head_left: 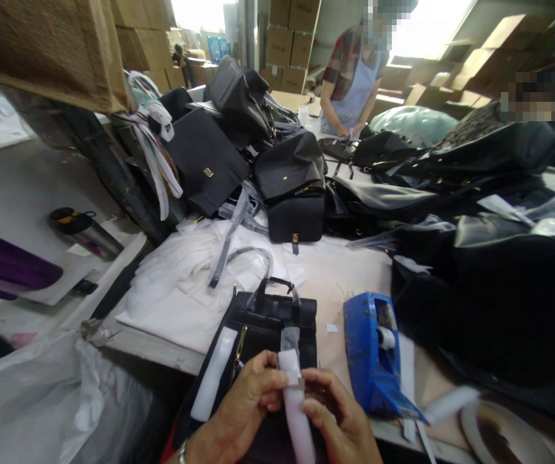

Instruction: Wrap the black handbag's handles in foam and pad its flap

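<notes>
White padded strap sleeve (301,428): runs lengthwise over the right half of the black leather-look backpack (265,335), between both hands. Looks like soft foam, tubular, matte; shows clear film above upper end.
Left hand (241,403): clamps thumb and forefinger on sleeve near its upper end, at a small pale strip (296,381). Probably keeps strip and foam from shifting.
Right hand (340,412): curls round from opposite side, thumb and forefinger apart, thumb against sleeve. Cannot tell whether forefinger grips strip. Likely braces foam against left-hand pressure.
Backpack: lies tilted across near edge of worktop (349,267), top resting on it, lower part toward wearer. Probably set so for close reach. Smooth, boxy; carries gold metal zip (241,343) and a second white padded sleeve (214,374) along left side.
Blue plastic tape dispenser (371,354): stands by near edge, right of backpack. Hard, angular, scuffed; presumably parked there for right-hand reach.
Thin white sheets (171,283): heap at left edge of worktop. Limp, translucent, layered.
Black flap bag with gold clasp (296,216): sits beyond sheets, toward far edge. Smooth, faintly glossy.
</notes>
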Demonstrator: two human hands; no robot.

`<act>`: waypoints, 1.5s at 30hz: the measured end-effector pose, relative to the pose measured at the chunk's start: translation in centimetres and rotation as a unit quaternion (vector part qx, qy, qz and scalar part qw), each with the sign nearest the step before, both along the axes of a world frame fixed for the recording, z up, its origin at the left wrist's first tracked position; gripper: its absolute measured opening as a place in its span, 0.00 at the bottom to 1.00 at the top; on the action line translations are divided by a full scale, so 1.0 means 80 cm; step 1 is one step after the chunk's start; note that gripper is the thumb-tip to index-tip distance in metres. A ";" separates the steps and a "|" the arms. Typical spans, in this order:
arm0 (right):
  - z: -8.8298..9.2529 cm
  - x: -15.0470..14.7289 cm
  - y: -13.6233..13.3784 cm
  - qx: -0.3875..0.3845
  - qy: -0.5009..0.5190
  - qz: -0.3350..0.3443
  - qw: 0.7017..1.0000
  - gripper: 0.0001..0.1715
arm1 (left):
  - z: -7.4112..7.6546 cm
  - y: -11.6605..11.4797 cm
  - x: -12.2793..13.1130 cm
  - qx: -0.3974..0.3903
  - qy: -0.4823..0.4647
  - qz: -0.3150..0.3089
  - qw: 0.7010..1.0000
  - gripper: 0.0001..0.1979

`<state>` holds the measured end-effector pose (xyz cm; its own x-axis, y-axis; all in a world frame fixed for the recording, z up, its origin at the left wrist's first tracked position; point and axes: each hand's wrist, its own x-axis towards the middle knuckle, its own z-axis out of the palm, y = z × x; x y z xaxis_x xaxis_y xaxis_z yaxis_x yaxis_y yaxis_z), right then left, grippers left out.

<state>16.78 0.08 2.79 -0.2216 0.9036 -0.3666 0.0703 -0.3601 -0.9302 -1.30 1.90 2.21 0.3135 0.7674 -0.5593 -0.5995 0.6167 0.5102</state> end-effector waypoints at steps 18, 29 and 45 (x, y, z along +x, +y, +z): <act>-0.002 -0.011 0.026 0.061 -0.073 0.033 0.995 0.05 | -0.013 0.003 -0.012 0.014 -0.033 -0.060 0.998 0.11; 0.023 0.002 0.028 0.168 -0.179 0.176 0.953 0.17 | -0.015 0.006 -0.010 0.029 0.001 -0.042 0.999 0.14; 0.030 -0.023 0.030 0.075 -0.155 0.093 0.981 0.07 | -0.008 0.009 -0.010 0.000 0.022 -0.060 0.998 0.15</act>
<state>14.90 2.49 5.19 -0.2861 0.9070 -0.3091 0.4102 -0.1756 -0.8949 -2.06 2.63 1.60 0.3792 0.7251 -0.5749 -0.4982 0.6835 0.5335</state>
